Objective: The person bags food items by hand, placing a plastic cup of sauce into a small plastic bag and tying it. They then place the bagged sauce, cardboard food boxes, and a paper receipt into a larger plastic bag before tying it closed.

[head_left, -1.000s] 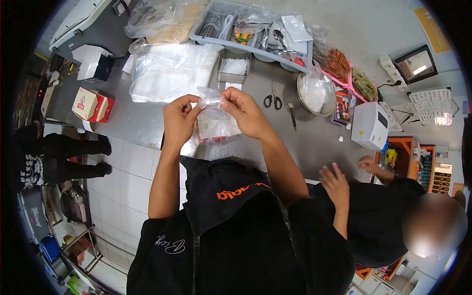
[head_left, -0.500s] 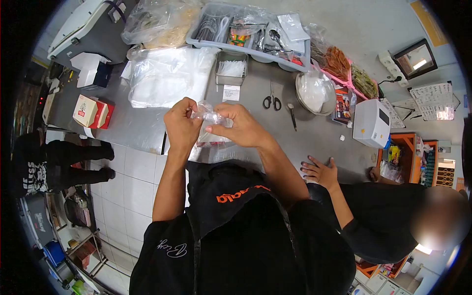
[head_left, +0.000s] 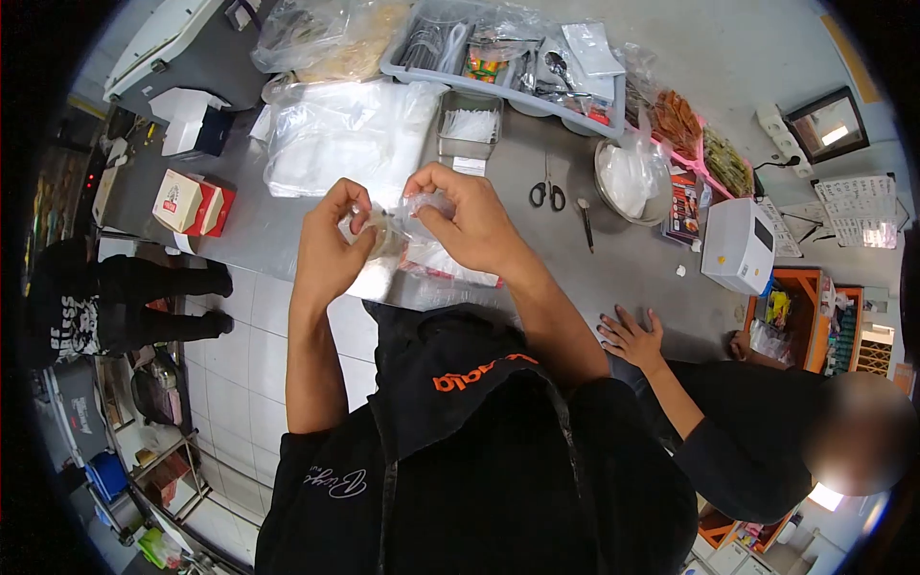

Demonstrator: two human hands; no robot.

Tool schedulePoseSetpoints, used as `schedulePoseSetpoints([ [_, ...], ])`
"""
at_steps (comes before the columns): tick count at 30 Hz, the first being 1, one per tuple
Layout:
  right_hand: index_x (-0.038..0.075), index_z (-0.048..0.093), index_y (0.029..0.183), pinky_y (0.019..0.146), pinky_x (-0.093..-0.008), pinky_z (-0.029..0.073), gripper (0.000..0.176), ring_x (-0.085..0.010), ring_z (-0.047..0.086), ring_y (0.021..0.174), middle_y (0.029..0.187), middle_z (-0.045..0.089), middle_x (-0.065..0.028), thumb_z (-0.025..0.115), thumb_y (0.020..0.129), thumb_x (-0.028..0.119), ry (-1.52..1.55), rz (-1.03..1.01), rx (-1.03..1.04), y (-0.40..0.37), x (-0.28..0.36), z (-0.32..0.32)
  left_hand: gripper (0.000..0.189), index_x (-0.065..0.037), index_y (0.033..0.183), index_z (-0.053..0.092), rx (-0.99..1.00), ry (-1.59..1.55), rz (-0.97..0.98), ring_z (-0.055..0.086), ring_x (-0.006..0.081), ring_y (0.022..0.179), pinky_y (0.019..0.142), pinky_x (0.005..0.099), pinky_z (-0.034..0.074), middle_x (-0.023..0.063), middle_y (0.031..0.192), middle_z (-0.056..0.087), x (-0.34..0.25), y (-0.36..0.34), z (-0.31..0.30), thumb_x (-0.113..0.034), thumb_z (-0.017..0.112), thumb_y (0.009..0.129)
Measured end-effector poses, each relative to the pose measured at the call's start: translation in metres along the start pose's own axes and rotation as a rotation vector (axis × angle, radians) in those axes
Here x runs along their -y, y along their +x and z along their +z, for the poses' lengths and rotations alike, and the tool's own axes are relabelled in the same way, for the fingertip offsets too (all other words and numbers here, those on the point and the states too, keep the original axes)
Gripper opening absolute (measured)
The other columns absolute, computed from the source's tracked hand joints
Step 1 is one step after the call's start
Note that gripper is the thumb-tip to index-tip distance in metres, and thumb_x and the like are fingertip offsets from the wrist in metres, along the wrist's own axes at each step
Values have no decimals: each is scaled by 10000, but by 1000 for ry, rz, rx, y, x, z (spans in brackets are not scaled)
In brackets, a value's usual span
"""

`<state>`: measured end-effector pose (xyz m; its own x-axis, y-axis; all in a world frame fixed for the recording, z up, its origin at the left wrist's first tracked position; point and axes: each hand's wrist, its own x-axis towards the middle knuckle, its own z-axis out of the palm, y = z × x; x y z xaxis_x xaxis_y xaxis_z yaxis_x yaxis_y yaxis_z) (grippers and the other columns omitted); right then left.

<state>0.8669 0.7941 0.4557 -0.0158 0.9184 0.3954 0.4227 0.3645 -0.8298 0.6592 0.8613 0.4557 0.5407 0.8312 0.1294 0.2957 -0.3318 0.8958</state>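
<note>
Where the head cam looks down on the steel counter (head_left: 565,264), the clear plastic (head_left: 395,222) is btwn the two hands, near the front edge, L of ctr. R hand (head_left: 427,206) is mostly closed, thumb & index pinching the plastic; L hand (head_left: 361,220) is half curled, thumb & index close together at the plastic's L side, but can't tell if they grip it. Just below the hands, by the front edge, lies a red/white pack (head_left: 446,264) w/ clear wrap around it. Back edge, L of ctr: white plastic stack (head_left: 350,134), then a metal tin (head_left: 470,129) of white sticks, w/ the grey-blue tray (head_left: 450,59) behind. R of the hands: scissors (head_left: 547,195), brush (head_left: 586,226), & a bowl (head_left: 655,206) holding white plastic bags. White machine (head_left: 738,247) sits nr the R end; red/cream boxes (head_left: 195,203) nr the L end. A co-worker's hand (head_left: 632,340) is at the front edge, R side, fingers spread.
</note>
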Motion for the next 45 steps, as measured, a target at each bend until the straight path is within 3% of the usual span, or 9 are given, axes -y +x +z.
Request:
schedulePoseSetpoints([
  [3, 39, 526, 1181, 575, -238, 436, 269, -74, 605, 672, 765, 665, -67, 559, 920, -16, 170, 396, 8, -3, 2, -1, 247, -52, 963, 534, 27, 97, 57, 454, 71, 742, 695, 241, 383, -29, 786, 464, -1, -3, -3, 68, 612, 762],
  [6, 36, 511, 1162, 553, -296, 450, 291, -126, 608, 578, 676, 668, -77, 569, 880, -6, 408, 463, -169, -2, -13, -2, 302, -62, 1028, 514, 60, -135, -47, 443, 71, 738, 693, 233, 374, -31, 787, 474, 3, -5, -6, 67, 573, 762],
  [10, 58, 456, 1241, 579, -299, 477, 444, -116, 575, 576, 855, 730, -114, 653, 849, -13, 304, 151, -89, -1, -10, 7, 476, -76, 1179, 456, 133, -270, -118, 452, 62, 758, 680, 214, 360, -22, 804, 490, -6, -6, -11, 93, 532, 741],
  [16, 94, 443, 1306, 669, -338, 506, 591, -235, 672, 652, 940, 750, -146, 752, 805, 39, 241, 260, 106, 0, 7, 20, 582, -79, 1243, 426, 315, -368, -58, 488, 51, 776, 649, 203, 358, -16, 827, 527, -32, -2, -8, 117, 468, 696],
  [20, 57, 455, 1262, 631, -271, 459, 514, -72, 580, 714, 826, 694, -38, 735, 834, 11, 262, 241, 38, -6, -2, 34, 549, -63, 1215, 447, 384, -170, 9, 505, 56, 710, 612, 219, 388, 30, 904, 591, -31, 3, -18, 116, 495, 698],
  [29, 60, 377, 1212, 705, -322, 485, 422, -222, 597, 851, 957, 625, -120, 647, 887, 68, 200, 203, 174, -20, 9, 11, 607, -13, 1295, 623, 207, 40, 107, 467, 70, 590, 547, 248, 395, 27, 893, 657, -36, 5, -4, 82, 697, 700],
  [37, 36, 398, 1191, 912, -441, 466, 460, -374, 603, 1025, 1055, 627, -189, 648, 805, 67, -127, 74, 195, -24, 32, -16, 226, 7, 986, 678, 269, 125, -28, 498, 140, 532, 522, 303, 396, 111, 742, 650, -62, -4, 10, -44, 694, 767],
  [40, 41, 409, 1182, 1010, -457, 410, 472, -401, 589, 1053, 1052, 642, -192, 643, 772, 63, -207, 86, 254, -20, 45, -28, 225, 16, 965, 675, 220, 192, 179, 466, 124, 567, 535, 303, 395, 70, 667, 567, -53, -6, 19, -97, 689, 771],
  [45, 39, 415, 1158, 1012, -453, 414, 467, -400, 607, 997, 944, 663, -160, 668, 768, 87, -203, 40, 263, -5, 47, -37, 176, 12, 874, 663, 362, -55, 139, 494, 128, 639, 573, 301, 380, 51, 753, 586, -51, 1, 5, -113, 707, 758],
])
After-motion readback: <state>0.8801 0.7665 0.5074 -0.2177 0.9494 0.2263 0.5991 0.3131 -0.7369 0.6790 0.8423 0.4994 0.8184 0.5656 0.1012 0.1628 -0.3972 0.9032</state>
